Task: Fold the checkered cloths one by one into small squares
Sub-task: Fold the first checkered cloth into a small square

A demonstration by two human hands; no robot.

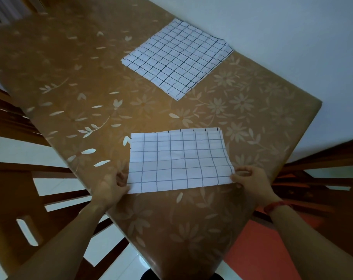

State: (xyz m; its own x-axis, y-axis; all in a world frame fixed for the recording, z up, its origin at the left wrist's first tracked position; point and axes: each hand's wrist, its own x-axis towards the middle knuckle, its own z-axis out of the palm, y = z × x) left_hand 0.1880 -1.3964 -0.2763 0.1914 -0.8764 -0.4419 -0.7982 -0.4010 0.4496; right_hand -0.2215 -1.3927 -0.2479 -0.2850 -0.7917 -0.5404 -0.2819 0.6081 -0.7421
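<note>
A white checkered cloth (177,160) with thin dark grid lines lies in front of me on the table, folded over so a second layer's edge shows along its far side. My left hand (111,186) pinches its near left corner. My right hand (252,180) pinches its near right corner, and the near edge is lifted slightly off the table. Farther back lies a stack of checkered cloths (177,57), laid flat and turned diagonally, with layered edges showing at its right side.
The table (74,81) wears a brown cover with pale flower prints. Wooden chairs (20,209) stand at its left and another chair (323,178) with a red seat at its right. A pale wall runs along the far right edge.
</note>
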